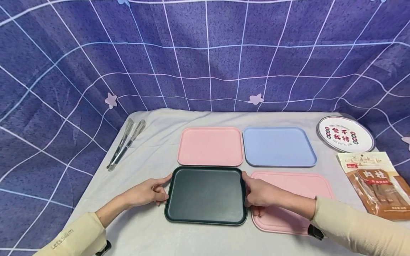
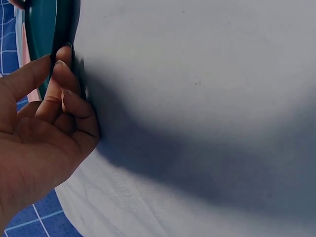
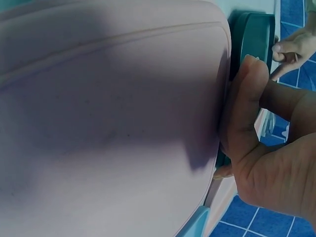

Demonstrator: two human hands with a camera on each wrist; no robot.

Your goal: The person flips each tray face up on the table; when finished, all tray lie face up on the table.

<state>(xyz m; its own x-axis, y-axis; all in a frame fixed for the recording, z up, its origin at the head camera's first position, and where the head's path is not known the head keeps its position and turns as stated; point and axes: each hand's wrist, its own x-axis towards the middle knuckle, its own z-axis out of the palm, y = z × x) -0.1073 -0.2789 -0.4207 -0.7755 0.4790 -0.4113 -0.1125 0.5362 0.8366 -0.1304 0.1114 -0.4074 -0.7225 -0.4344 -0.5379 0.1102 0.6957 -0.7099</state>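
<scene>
A dark green tray (image 1: 206, 195) lies at the front middle of the white-covered table. My left hand (image 1: 145, 192) holds its left rim, index finger stretched along the upper corner and thumb lower on the same side. In the left wrist view the fingertips of the left hand (image 2: 52, 108) meet the tray's edge. On the opposite short side my right hand (image 1: 263, 192) grips the right rim, its other fingers over a pink board (image 1: 288, 222). From the right wrist, the thumb of the right hand (image 3: 266, 143) shows against the green tray (image 3: 256, 37).
Behind the green tray sit a pink tray (image 1: 210, 146) and a blue tray (image 1: 279, 146), side by side. Metal tongs (image 1: 126, 144) lie at the far left. A white plate (image 1: 346, 134) with red characters and a brown-and-cream packet (image 1: 376, 185) are on the right.
</scene>
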